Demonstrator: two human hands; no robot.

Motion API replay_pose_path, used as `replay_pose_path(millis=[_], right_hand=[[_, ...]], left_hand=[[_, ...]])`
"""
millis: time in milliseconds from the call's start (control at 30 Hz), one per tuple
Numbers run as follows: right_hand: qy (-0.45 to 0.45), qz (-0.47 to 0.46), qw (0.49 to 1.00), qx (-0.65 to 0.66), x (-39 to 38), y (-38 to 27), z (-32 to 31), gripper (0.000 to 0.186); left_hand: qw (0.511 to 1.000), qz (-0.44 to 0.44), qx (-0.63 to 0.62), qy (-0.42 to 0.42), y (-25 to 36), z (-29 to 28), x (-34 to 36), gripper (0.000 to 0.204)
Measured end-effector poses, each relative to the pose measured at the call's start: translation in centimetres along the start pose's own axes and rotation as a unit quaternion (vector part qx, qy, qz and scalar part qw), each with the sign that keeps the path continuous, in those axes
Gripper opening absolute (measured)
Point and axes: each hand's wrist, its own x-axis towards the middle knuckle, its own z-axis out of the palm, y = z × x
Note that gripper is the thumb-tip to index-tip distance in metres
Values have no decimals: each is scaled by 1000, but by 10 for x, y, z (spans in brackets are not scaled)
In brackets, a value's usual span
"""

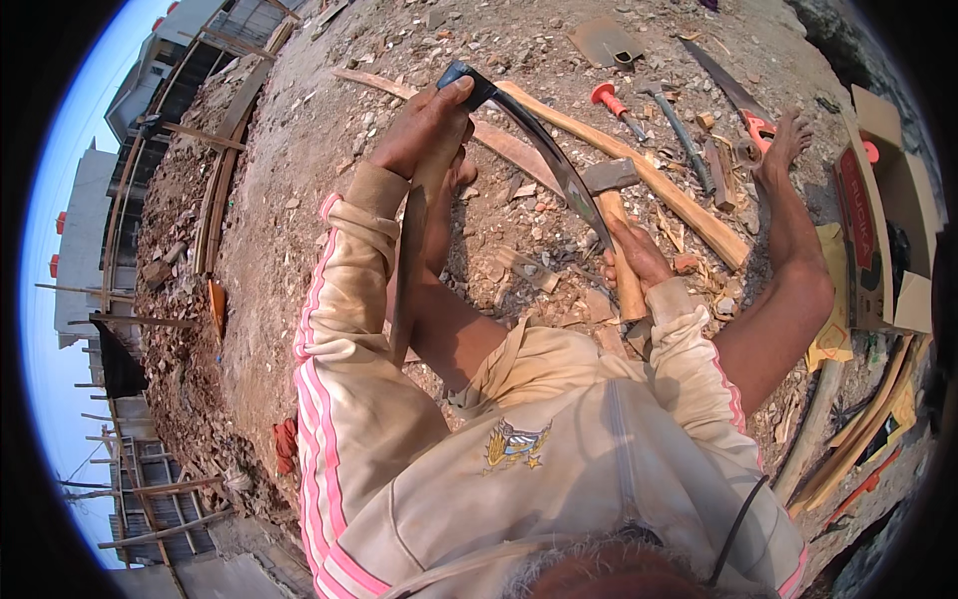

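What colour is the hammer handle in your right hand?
Light tan bare wood on the hammer handle, in the head view.

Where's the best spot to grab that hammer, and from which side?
Grip the hammer low on its pale wooden handle, coming from below, on the person's side. The heavy metal head points away, toward the ground, and the curved blade crosses just beside it, so the bare lower shaft, where the right hand already wraps it, is probably safest.
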Motion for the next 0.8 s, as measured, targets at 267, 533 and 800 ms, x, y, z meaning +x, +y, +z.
replay_pose_path(millis=[267, 533, 800], right_hand=[[127, 11, 899, -419, 35, 79, -130, 82], [7, -320, 883, -342, -25, -110, 21, 92], [-131, -383, 884, -233, 4, -110, 79, 106]], left_hand=[[987, 2, -155, -31, 6, -20, -6, 48], [987, -23, -154, -51, -4, -2, -14, 51], [993, 1, -58, -105, 17, 41, -36, 46]])
